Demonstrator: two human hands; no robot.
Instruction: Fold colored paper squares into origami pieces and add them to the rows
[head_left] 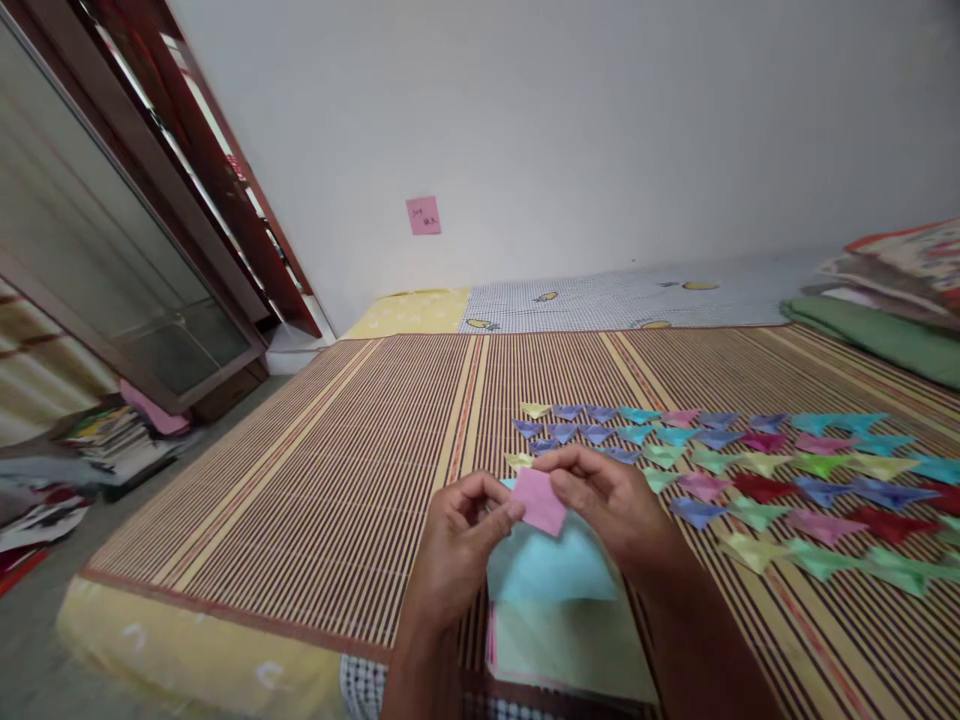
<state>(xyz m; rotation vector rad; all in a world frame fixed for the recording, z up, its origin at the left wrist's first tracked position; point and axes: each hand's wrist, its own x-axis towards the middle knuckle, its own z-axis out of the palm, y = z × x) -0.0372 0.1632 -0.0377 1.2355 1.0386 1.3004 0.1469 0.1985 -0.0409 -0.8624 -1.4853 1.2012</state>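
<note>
A small folded pink paper (540, 502) is held up between my two hands, above a stack of paper sheets. My left hand (469, 535) pinches its left edge between thumb and fingers. Thumb and fingers of my right hand (611, 500) grip its upper right side. Beneath them lies the stack of larger sheets (570, 640), pale green in front with light blue paper (551, 568) on top. Rows of small folded papers (761, 488) in blue, pink, green, red and yellow are spread on the striped mat to the right.
The striped mat (315, 480) covers the bed. Folded cloths (885, 335) are piled at the far right. A pink note (424, 215) is stuck to the wall. Books (112, 450) stand low at the left, near a glass-paned door (112, 220).
</note>
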